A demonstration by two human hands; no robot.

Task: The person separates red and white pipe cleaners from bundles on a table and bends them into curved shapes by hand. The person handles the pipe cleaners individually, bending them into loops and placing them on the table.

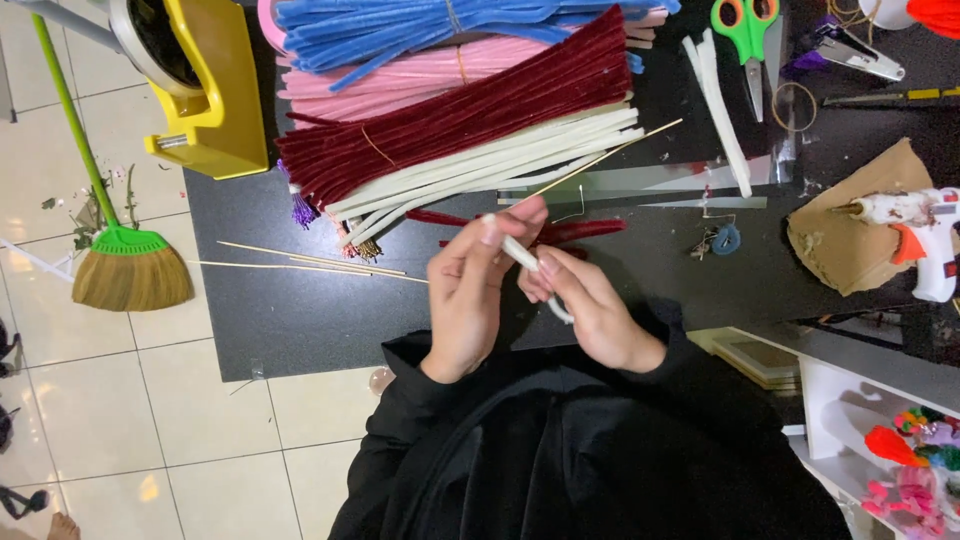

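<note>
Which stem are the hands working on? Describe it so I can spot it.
Start at the black table and drop from the white stem bundle to its near edge. There the left hand and right hand hold one white stem between them. It alone is lifted off the table, apart from the bundle.

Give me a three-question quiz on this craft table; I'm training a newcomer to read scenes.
1. True or false: both hands hold the white fuzzy pipe cleaner.
2. Which colour is the pipe-cleaner bundle beside the white one: (a) dark red, (b) orange, (c) black?
3. What white tool lies on the brown cardboard scrap?

Key: 1 true, left hand and right hand; 2 (a), dark red bundle; 3 glue gun.
</note>
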